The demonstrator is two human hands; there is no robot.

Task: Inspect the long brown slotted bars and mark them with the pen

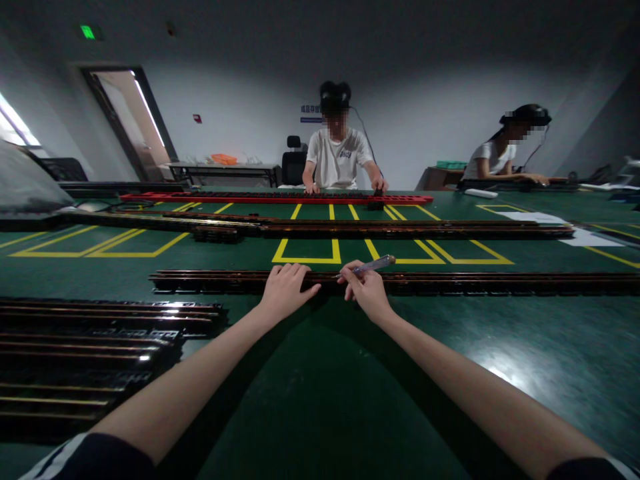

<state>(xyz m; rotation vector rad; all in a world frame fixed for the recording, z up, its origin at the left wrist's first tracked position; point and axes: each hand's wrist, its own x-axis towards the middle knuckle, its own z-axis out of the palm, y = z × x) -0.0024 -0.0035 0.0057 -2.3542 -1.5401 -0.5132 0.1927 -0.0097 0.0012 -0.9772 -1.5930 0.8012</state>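
A long black rail (pixel 475 283) with copper-coloured strips lies across the green table in front of me. My left hand (pixel 287 291) rests over its middle, fingers curled across the top and thumb stretched toward the right hand. Just to the right, my right hand (pixel 367 290) grips a slim screwdriver (pixel 373 265) with a clear handle. Its shaft points left and down, and the tip is close to the rail; whether it touches cannot be made out. The handle end sticks up to the right.
Several similar rails (pixel 100 347) lie stacked at the left. Beyond mine, more dark rails (pixel 420 230) cross the yellow-marked table (pixel 305 261). A person (pixel 340 160) opposite has both hands at a red rail (pixel 200 197). Another person (pixel 493 160) sits at the far right, near white papers (pixel 590 237).
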